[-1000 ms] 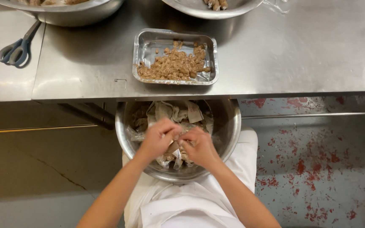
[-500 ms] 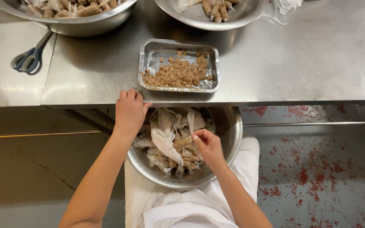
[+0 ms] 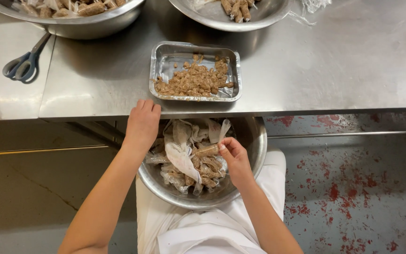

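I see the right hand (image 3: 235, 157) pinched shut on a small brown roll (image 3: 206, 151) still trailing its thin white wrapper (image 3: 180, 157), held low over the steel bowl (image 3: 254, 155) so scraps drop back in. The bowl sits on the person's lap, tucked half under the desk (image 3: 334, 66) edge, close to both hands. The left hand (image 3: 143, 123) is empty, fingers together and flat, resting on the desk edge just left of the bowl (looks like bracing). On the desk right above the bowl is a small metal tray (image 3: 165, 61) with a heap of brown mash, near enough for a short reach. Blue-handled scissors (image 3: 22, 63) lie well off to the left.

Hard to tell: the bowl's far rim hides under the desk. Two big bowls (image 3: 95, 21) at the top are cut off by the frame; I make out only more wrapped rolls. I can't tell if the held roll is partly unwrapped.
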